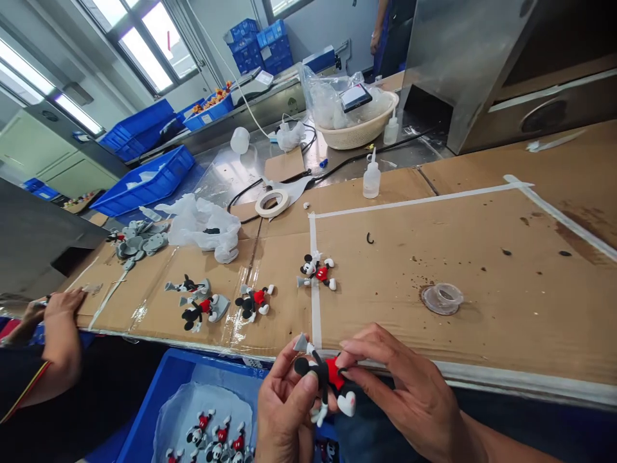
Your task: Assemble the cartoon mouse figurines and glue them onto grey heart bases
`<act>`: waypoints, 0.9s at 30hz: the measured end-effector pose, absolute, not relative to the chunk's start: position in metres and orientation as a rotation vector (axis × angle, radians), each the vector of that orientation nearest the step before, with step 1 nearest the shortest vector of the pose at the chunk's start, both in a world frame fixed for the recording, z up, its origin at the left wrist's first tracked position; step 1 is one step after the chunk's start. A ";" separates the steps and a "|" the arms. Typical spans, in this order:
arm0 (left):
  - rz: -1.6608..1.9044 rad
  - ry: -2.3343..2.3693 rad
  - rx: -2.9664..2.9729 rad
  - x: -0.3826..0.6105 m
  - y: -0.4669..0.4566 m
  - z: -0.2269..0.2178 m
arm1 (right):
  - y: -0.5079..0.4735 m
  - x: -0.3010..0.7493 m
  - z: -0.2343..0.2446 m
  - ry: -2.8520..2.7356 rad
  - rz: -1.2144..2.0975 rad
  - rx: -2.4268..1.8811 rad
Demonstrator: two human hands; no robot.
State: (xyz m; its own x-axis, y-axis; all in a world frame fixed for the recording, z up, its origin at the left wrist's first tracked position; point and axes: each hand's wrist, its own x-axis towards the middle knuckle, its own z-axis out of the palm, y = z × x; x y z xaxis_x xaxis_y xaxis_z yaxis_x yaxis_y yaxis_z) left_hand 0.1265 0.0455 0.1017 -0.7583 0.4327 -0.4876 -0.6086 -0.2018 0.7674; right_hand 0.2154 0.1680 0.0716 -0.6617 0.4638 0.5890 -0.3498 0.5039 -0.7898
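A Mickey Mouse figurine (332, 373) with red shorts, white shoes and a grey cone in one hand lies back-up in my left hand (286, 402). My left thumb presses on its head and back. My right hand (400, 386) pinches a thin black tail (341, 371) at the seat of the red shorts, thumb and index finger close together. Whether the tail is fixed there cannot be made out. Just beyond my hands, another figurine (318, 271) lies face-up on the cardboard (385, 321). A loose curved black tail (370, 238) lies farther back.
A clear round dish (442, 298) sits to the right amid dark spots. Behind stand a squeeze bottle (371, 177), a tape roll (272, 203) and a basket (357, 132). More figurines (253, 302) lie left. A blue bin (144, 411) holds several below. A co-worker's arm (62, 334) rests at left.
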 end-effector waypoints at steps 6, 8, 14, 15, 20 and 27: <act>2.021 1.382 -0.133 0.125 0.039 0.091 | 0.168 0.215 0.073 -1.919 1.272 -0.093; 2.028 1.368 -0.118 0.125 0.038 0.092 | 0.168 0.214 0.074 -1.914 1.259 -0.100; 2.045 1.381 -0.091 0.120 0.039 0.100 | 0.172 0.210 0.079 -1.956 1.201 -0.032; 2.043 1.393 -0.086 0.118 0.039 0.101 | 0.173 0.211 0.080 -1.981 1.183 -0.037; 2.048 1.575 -0.009 0.100 0.025 0.112 | 0.178 0.217 0.083 -2.092 1.008 -0.069; 1.654 2.479 0.622 -0.009 -0.001 0.164 | 0.183 0.207 0.067 -1.973 1.061 0.012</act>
State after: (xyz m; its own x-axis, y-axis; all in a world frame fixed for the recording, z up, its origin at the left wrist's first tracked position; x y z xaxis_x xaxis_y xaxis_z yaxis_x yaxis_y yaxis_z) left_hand -0.0095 -0.0007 0.1638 -0.9120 0.3848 0.1423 0.2791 0.3277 0.9026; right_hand 0.2066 0.1829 0.0672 -0.6202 0.3641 0.6949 -0.3788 0.6366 -0.6717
